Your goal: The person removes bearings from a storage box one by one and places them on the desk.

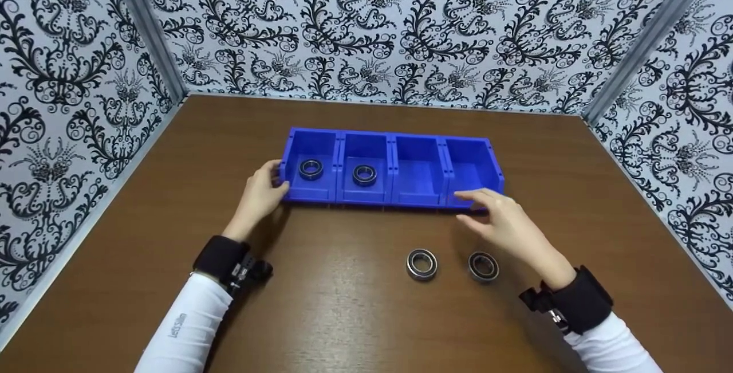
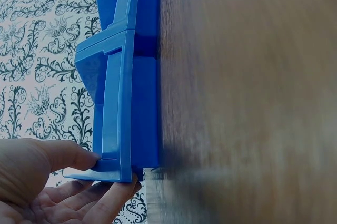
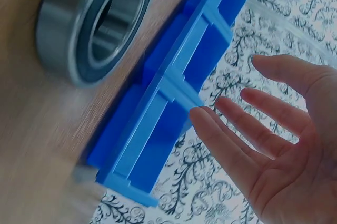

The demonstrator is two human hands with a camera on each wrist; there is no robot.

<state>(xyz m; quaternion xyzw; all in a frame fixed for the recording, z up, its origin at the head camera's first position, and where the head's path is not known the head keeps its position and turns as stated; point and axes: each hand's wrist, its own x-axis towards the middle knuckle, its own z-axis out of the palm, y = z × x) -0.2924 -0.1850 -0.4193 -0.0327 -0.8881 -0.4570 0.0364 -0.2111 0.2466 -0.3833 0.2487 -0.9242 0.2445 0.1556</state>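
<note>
Blue plastic four-compartment bin (image 1: 420, 167), mid-frame: left fingers (image 2: 116, 198) grip end; right fingers (image 3: 225, 145) relaxed, empty. Steel ring bearings (image 1: 311, 177) (image 1: 364, 184) (image 1: 422, 276) (image 1: 484, 278): two inside, two lower right. Loading seems halfway; next requires pinching.

Left end of blue four-compartment bin (image 1: 366, 196) is gripped by left hand (image 1: 262, 192). Ball bearings (image 1: 311, 177) (image 1: 364, 182) are seated in its two leftmost compartments, one each; two loose bearings (image 1: 422, 277) (image 1: 484, 278) are laid on brown tabletop (image 1: 332, 310) near right hand (image 1: 507, 223).
</note>
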